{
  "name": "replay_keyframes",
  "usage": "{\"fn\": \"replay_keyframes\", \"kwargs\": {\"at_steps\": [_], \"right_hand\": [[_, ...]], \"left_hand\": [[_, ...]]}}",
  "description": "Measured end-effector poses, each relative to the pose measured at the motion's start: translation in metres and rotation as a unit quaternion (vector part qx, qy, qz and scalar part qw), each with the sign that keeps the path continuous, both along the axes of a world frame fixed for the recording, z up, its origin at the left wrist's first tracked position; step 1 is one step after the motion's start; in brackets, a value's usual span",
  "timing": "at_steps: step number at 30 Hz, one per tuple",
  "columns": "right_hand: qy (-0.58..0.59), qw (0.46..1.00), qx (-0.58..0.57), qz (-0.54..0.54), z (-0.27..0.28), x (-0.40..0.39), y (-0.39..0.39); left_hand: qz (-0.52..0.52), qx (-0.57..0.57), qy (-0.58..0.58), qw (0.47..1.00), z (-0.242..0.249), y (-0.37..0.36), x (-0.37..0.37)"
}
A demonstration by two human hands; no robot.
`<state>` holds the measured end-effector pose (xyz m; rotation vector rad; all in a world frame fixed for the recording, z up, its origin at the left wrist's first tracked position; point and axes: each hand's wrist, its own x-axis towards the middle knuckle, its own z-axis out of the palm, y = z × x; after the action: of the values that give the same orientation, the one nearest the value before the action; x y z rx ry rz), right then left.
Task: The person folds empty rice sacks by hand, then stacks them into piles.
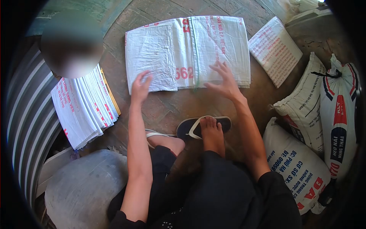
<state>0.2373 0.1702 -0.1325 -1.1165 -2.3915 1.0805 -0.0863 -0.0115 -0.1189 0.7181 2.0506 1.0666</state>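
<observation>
A pile of flattened white woven sacks (152, 53) with red print lies folded on the brick floor in front of me. A thin green string (193, 49) runs across the pile from back to front. My left hand (141, 87) is over the near left edge of the pile, fingers bent loosely and thumb apart. Over the near right part hovers my right hand (225, 82), its fingers spread wide. Neither hand holds anything.
Another folded sack (275, 51) lies at the back right. Several filled sacks (297, 164) stand on the right. At left, a stack of folded sacks (82, 107) leans by corrugated metal (34, 126), behind a grey rounded object (84, 187). My sandalled foot (211, 133) is just below the pile.
</observation>
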Motion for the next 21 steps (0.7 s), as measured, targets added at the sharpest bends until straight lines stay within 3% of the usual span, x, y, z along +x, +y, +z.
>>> {"fn": "replay_keyframes", "kwargs": {"at_steps": [2,5,8,11,12,13,15,17,18,21], "right_hand": [[0.018,0.998,0.000,-0.067,-0.003,0.006,0.005],[-0.072,0.971,0.124,-0.193,-0.025,0.025,0.016],[-0.179,0.940,0.131,-0.258,-0.012,0.031,0.015],[-0.102,0.960,0.122,-0.232,-0.032,0.045,0.019],[-0.102,0.958,0.132,-0.232,-0.032,0.047,0.018],[-0.100,0.957,0.143,-0.233,-0.033,0.046,0.016],[-0.083,0.957,0.130,-0.247,-0.028,0.040,0.012],[-0.048,0.959,0.083,-0.267,-0.017,0.031,0.009],[-0.039,0.960,0.071,-0.268,-0.012,0.024,0.007],[0.004,0.961,0.025,-0.276,-0.004,0.009,0.003]], "left_hand": [[0.103,-0.074,0.242,0.962,-0.014,-0.015,-0.020],[0.134,-0.215,0.254,0.933,-0.034,-0.043,-0.048],[0.146,-0.215,0.160,0.952,-0.041,-0.057,-0.055],[0.138,-0.225,0.071,0.962,-0.036,-0.058,-0.060],[0.161,-0.172,-0.008,0.972,-0.027,-0.054,-0.059],[0.257,-0.159,-0.063,0.951,-0.020,-0.052,-0.054],[0.320,-0.077,-0.054,0.943,-0.006,-0.044,-0.063],[0.320,0.076,-0.046,0.943,0.003,-0.033,-0.080],[0.334,0.141,-0.036,0.931,0.033,-0.013,-0.064],[0.284,0.225,0.023,0.932,0.086,0.033,-0.032]]}}
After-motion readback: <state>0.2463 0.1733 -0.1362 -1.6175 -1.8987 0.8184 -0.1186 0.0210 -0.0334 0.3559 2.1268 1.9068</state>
